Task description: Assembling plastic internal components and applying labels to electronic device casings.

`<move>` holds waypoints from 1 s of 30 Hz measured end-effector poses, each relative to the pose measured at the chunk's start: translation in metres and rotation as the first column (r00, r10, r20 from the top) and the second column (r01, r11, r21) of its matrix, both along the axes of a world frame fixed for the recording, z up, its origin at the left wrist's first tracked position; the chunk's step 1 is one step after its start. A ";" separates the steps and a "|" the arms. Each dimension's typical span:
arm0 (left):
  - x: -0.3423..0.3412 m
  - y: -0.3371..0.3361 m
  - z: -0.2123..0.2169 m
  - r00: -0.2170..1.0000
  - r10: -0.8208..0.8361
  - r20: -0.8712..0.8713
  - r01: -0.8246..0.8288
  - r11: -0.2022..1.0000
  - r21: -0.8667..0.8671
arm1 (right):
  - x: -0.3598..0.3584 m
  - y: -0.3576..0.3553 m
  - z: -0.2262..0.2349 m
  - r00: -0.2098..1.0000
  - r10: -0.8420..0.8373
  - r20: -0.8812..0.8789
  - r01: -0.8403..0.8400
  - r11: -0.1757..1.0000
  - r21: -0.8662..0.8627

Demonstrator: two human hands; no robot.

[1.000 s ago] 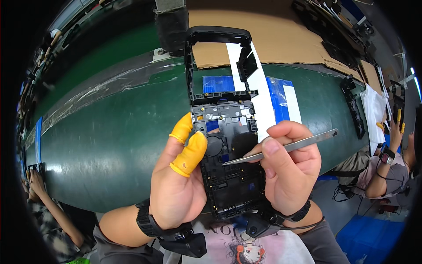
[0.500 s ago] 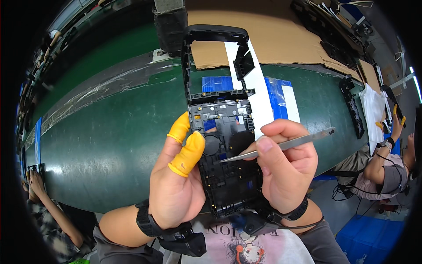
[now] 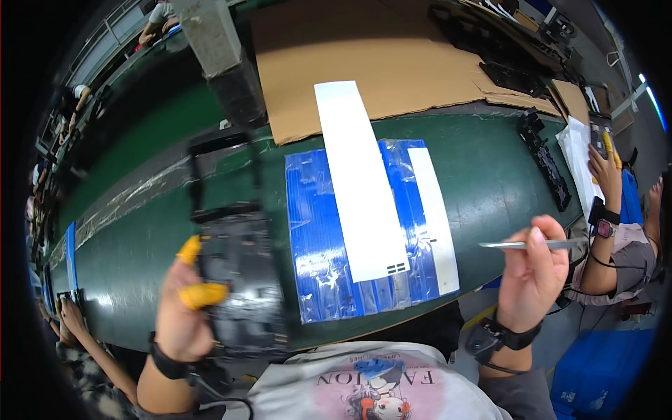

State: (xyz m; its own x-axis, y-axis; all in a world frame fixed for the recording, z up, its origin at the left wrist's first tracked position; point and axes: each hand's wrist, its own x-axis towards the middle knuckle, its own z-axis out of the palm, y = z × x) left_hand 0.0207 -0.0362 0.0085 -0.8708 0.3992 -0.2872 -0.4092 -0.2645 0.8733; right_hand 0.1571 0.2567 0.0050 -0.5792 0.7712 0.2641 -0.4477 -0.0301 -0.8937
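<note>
1. Gripped along its left edge by the left hand (image 3: 183, 318): a black plastic frame (image 3: 241, 262); thumb across the front face, both yellow finger covers (image 3: 204, 295) against the plastic; grip closed.
2. Black throughout, long and narrow; shaped at the far end as an open rectangular loop, with a crossbar below, then a broad, uneven panel nearer the body; pale sheen across the panel, fine detail blurred.
3. Held up over the left part of the green table (image 3: 140, 287); just left of the blue sheet (image 3: 318, 245), with a white strip (image 3: 360, 189) lying on top.
4. Pinched between thumb and fingers of the right hand (image 3: 530, 287): silver tweezers (image 3: 504, 246), nearly level; tip pointing left, well apart from the frame.
</note>
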 end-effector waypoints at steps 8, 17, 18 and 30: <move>-0.255 -0.095 -0.004 0.803 0.530 -0.273 -0.566 0.822 -0.070 | -0.001 0.013 -0.011 1.000 -0.001 0.006 0.001 0.997 -0.080; -0.096 0.066 0.036 0.852 -0.315 -0.418 0.156 0.915 -0.372 | 0.041 0.054 -0.035 0.982 -0.171 0.077 0.184 0.961 -0.205; -0.068 0.096 0.048 0.788 -0.436 -0.434 0.230 0.863 -0.449 | 0.041 0.057 -0.031 0.989 -0.142 0.037 0.147 0.959 -0.242; 0.058 0.402 -0.007 -0.222 -0.813 -0.538 0.100 0.530 -0.842 | 0.107 0.063 -0.015 0.933 -0.351 -0.076 0.336 0.928 -0.159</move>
State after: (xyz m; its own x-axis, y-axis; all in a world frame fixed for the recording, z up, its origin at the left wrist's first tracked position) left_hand 0.0789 0.3658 0.0016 -0.0459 0.9887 0.1424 0.9114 -0.0169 0.4111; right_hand 0.2644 0.3202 -0.0100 -0.2476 0.9518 0.1812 -0.5412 0.0192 -0.8407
